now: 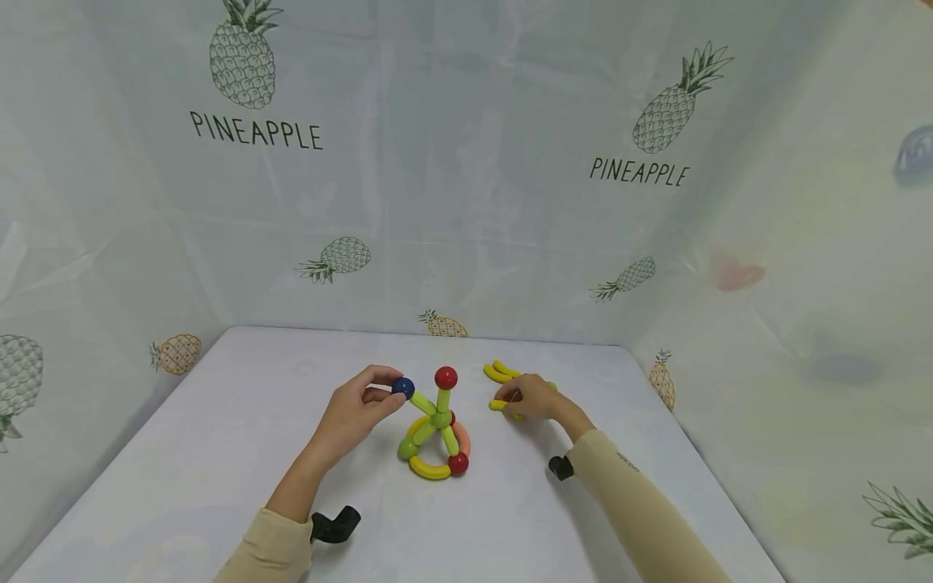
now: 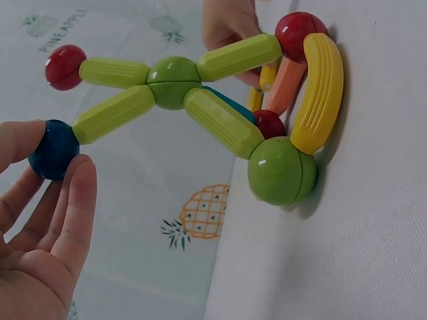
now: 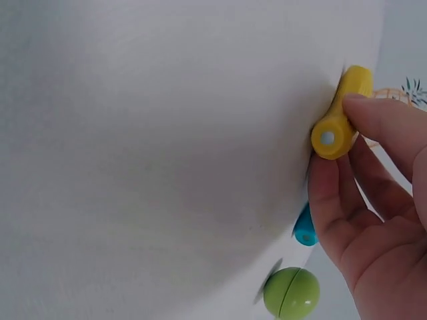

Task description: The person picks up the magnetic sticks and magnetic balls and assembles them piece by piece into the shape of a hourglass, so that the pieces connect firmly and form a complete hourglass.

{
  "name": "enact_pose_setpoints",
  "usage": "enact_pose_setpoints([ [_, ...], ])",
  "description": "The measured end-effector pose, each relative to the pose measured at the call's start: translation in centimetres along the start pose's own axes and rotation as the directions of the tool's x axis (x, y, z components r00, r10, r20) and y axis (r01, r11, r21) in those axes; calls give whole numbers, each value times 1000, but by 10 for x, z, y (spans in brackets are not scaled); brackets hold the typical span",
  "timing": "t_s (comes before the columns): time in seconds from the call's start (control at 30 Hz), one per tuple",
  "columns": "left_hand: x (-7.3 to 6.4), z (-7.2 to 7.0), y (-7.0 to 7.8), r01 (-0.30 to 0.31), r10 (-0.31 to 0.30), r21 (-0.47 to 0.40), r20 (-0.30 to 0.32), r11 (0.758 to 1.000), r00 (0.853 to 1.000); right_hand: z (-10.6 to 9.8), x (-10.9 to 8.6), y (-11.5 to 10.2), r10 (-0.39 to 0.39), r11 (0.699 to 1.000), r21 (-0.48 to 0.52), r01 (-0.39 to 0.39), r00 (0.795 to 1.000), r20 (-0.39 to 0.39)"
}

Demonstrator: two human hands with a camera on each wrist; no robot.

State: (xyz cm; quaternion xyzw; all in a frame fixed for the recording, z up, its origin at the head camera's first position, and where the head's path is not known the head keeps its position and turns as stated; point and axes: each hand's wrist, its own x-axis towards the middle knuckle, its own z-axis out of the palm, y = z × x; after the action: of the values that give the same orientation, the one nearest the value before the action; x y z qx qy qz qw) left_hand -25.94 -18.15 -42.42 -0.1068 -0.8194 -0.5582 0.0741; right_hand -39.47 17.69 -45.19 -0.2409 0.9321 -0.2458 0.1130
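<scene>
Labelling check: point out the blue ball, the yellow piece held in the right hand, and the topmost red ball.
Blue ball (image 2: 57, 148): left wrist view, exposed middle.
Held yellow piece (image 3: 338, 116): right wrist view, mid-length.
Topmost red ball (image 1: 446, 377): head view, centre.

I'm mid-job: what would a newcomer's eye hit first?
The magnetic-style model near the middle of the white table, topped by a red ball. Then the dark blue ball at its upper left, pinched by the left hand. Off right, the right hand grips a yellow stick.
</scene>
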Motion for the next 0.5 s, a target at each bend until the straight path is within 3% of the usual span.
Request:
enact_pose_setpoints([
  [0.23, 0, 1, 0, 1, -1, -2, 2, 1000, 1000, -6, -4, -7, -49, 999, 4, 49, 999, 6],
  [0.5, 0, 1, 0, 4, -4, -2, 2, 1000, 1000, -20, -7, -40, -135, 986, 82, 144, 985, -110],
])
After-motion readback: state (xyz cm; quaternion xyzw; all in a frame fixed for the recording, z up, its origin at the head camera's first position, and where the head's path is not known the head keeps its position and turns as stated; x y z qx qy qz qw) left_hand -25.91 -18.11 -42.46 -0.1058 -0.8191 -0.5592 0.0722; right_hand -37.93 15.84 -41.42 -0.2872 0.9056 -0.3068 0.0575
